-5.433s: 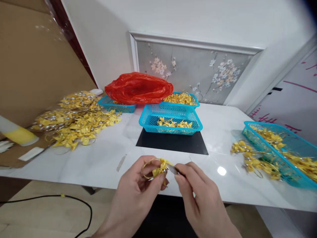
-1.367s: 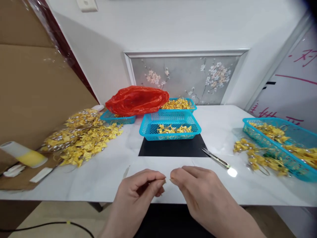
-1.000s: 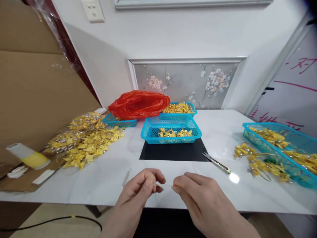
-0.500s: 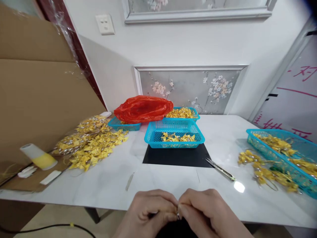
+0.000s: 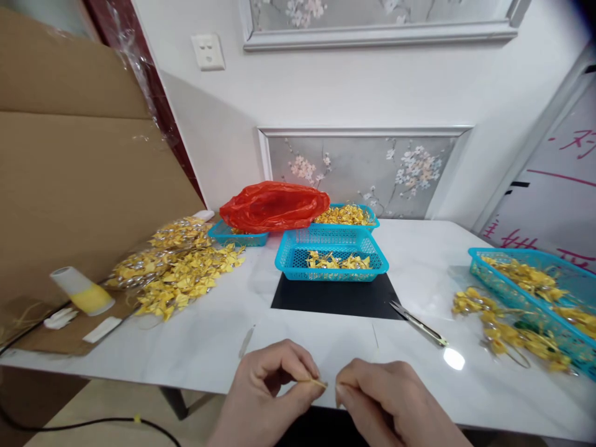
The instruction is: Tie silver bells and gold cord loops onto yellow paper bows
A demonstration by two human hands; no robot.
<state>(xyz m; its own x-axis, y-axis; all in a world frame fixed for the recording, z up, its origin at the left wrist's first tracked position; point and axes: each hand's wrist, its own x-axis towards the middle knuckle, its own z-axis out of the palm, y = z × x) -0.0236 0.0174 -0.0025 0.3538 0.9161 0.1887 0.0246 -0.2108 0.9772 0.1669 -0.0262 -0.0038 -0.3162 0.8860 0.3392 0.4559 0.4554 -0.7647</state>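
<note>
My left hand (image 5: 272, 394) is closed at the table's front edge, its thumb and forefinger pinching a thin yellowish cord (image 5: 318, 383) whose short end sticks out to the right. Just beside it, a small gap away, is my right hand (image 5: 393, 397). Its thumb and forefinger are pressed together, and anything between them is hidden. Beyond the hands, a blue plastic basket (image 5: 333, 275) holds yellow ribbon-like pieces (image 5: 338, 261) and sits partly on a black mat (image 5: 326, 301). Small metal snips (image 5: 419, 324) lie at the mat's right corner.
Yellow pieces with silvery beads (image 5: 181, 273) are heaped at left, near a white-and-yellow cone (image 5: 82, 292). A red plastic bag (image 5: 274, 208) lies over baskets at the back. Another blue basket (image 5: 503, 284) stands at right, with beaded yellow strands (image 5: 507, 329) before it.
My hands have come apart; the left has moved slightly up and left, and the cord end now shows in its pinch. The view has shifted slightly.
</note>
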